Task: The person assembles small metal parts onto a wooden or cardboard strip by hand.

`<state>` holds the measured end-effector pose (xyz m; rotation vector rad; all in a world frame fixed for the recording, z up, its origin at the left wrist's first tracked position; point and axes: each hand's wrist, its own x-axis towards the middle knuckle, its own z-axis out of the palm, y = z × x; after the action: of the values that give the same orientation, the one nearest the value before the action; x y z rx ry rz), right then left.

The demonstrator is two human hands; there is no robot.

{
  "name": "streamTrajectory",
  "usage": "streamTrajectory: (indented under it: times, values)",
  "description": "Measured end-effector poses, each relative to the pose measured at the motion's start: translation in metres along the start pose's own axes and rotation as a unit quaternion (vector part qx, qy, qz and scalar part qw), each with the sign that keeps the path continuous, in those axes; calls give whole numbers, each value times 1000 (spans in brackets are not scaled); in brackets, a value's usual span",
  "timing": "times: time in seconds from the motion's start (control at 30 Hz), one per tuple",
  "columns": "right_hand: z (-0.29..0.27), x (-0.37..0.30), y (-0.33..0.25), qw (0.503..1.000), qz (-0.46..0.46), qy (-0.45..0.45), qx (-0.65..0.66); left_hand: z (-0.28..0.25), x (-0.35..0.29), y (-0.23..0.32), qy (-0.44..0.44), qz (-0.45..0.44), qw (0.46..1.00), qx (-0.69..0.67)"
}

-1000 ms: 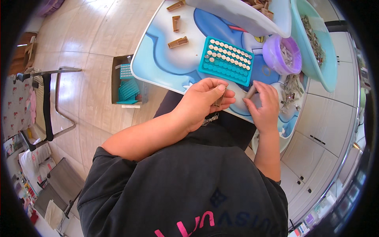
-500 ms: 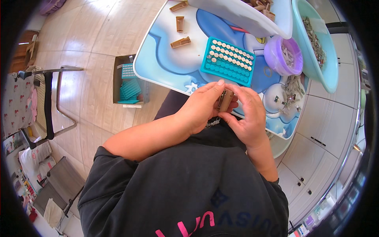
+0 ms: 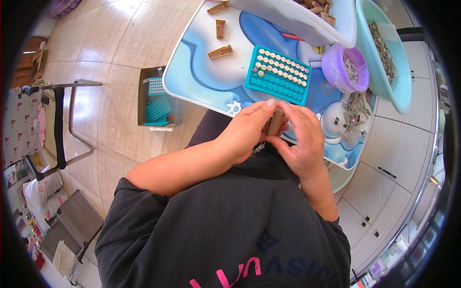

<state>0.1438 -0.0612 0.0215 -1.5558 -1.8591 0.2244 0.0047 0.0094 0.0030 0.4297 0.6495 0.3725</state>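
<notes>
— Brown plastic, that is all I can make out of the small piece (image 3: 275, 122) from my end. Both hands are pinching it at once: the left hand (image 3: 247, 132) wraps it from one side with its fingertips closed on the top, the right hand (image 3: 302, 139) clamps it from the other. Most of the piece is hidden between the fingers.

— Where is it sitting?

— Held up just above the near edge of the blue cartoon-print table (image 3: 211, 77), over my lap, not resting on anything. Below the left hand something small and metallic glints, but I cannot tell what it is.

— What else is hard to read?

— The white tub (image 3: 297, 21) at the top is cut off by the rim, so I only see a few brown bits in it. The teal basin (image 3: 384, 77) bends along the right edge and its contents are a grey tangle. The purple bowl (image 3: 343, 72) holds pale small parts, too small to name.

— Room to move?

— The teal tray (image 3: 278, 74) of round pale caps lies just beyond the hands, near but apart. Three loose brown pieces (image 3: 220, 30) lie well away at the far left of the table. To my left the table ends and open wooden floor (image 3: 105, 96) begins, with a cardboard box (image 3: 158, 98) of teal trays just beside the table edge. A clump of small metal parts (image 3: 353, 113) sits just to the right of the right hand.
</notes>
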Motion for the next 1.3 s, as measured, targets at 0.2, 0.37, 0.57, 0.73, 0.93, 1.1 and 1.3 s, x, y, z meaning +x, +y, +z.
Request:
streamTrajectory:
  times: [0.2, 0.37, 0.57, 0.73, 0.93, 1.1, 1.3]
  values:
    - [1, -2, 0, 1000, 21, -16, -7, -3, 2, -4, -18, 12, 1000, 0]
    - [4, -6, 4, 999, 34, -20, 7, 4, 1, -3, -10, 22, 997, 80]
    - [-3, -12, 13, 980, 127, -3, 156, -2, -2, -9, -33, 190, 903, 384]
    - [1, -22, 21, 951, 173, -2, 255, 6, -8, -1, -33, 226, 844, 485]
    - [6, -26, 14, 825, 246, 122, 494, 5, -8, -1, -2, 221, 861, 459]
    - [13, -27, 5, 784, 278, 173, 528, 7, -8, -5, 7, 223, 869, 442]
    - [16, -34, 19, 764, 322, 147, 539, 6, 0, 2, -23, 113, 904, 412]
